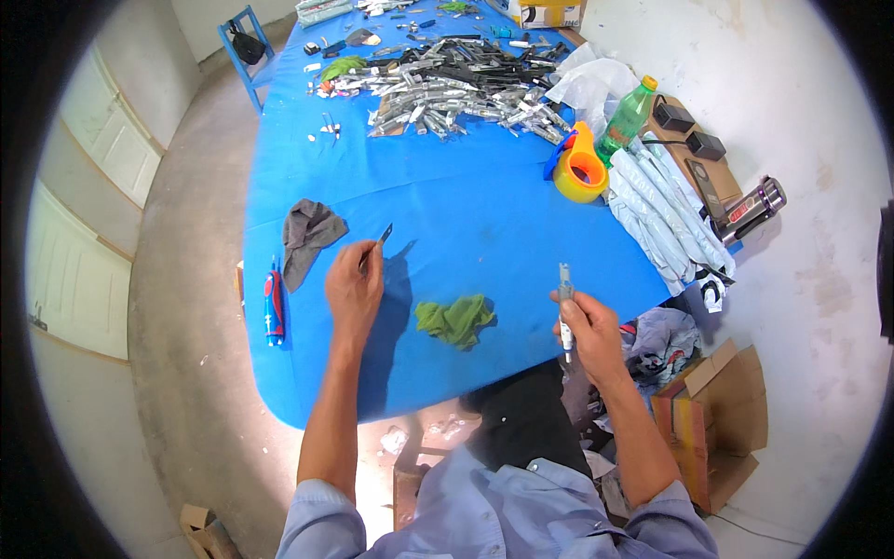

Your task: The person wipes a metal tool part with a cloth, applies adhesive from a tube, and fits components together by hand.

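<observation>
Single head-worn fisheye view, looking steeply down over blue table (466, 205) (edges bowed), close above hands.

Knife handle (565, 321): middle hidden inside right hand (589, 326); small blade (384, 234): base covered by left hand (354, 284) fingers; far pile of parts (456, 88): pieces too small to tell; cardboard box (549, 11): cut off at top edge

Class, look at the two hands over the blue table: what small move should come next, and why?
Probably bring the left hand toward the right hand. The left pinches a thin dark blade and the right holds a slim grey knife handle upright; the two parts are apart, with a green cloth between them.
</observation>
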`<state>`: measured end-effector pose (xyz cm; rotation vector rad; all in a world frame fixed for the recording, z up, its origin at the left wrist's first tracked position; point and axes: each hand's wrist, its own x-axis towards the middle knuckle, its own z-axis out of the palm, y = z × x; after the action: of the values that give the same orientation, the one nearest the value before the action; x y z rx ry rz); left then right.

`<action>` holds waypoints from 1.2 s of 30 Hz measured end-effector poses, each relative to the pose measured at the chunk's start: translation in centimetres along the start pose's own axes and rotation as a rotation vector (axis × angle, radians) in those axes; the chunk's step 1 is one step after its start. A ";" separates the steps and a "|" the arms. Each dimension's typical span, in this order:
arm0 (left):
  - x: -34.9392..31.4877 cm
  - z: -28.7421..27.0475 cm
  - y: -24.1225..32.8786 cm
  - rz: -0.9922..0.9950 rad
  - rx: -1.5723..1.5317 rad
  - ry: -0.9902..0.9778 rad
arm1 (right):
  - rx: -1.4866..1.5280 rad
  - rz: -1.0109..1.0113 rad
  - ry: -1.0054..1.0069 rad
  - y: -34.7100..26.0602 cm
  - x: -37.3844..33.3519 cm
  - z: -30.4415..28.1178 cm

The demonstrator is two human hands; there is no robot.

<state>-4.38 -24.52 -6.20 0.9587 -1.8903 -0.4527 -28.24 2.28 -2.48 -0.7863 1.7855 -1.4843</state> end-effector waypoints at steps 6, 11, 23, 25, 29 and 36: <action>2.6 0.8 -3.3 0.094 0.243 0.042 | -0.241 -0.085 -0.006 0.7 4.4 2.1; 3.9 0.3 -5.2 0.047 0.250 0.153 | -0.338 -0.161 0.151 1.6 7.0 4.1; 2.2 -1.2 3.8 -0.208 -0.399 -0.542 | -0.603 -0.336 0.225 1.3 7.6 6.3; 1.1 -0.3 5.4 0.027 -0.407 -0.654 | -0.586 -0.352 0.228 1.8 7.7 6.3; -0.8 0.0 7.0 0.292 -0.287 -0.843 | -0.639 -0.400 0.215 1.1 7.4 6.3; -2.3 1.0 5.7 0.202 -0.257 -0.782 | -0.761 -0.535 0.164 0.8 7.2 5.9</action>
<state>-7.14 -19.25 -4.34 0.4260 -2.5020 -1.0242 -27.71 -6.76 -4.89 -1.6590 2.4291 -1.1611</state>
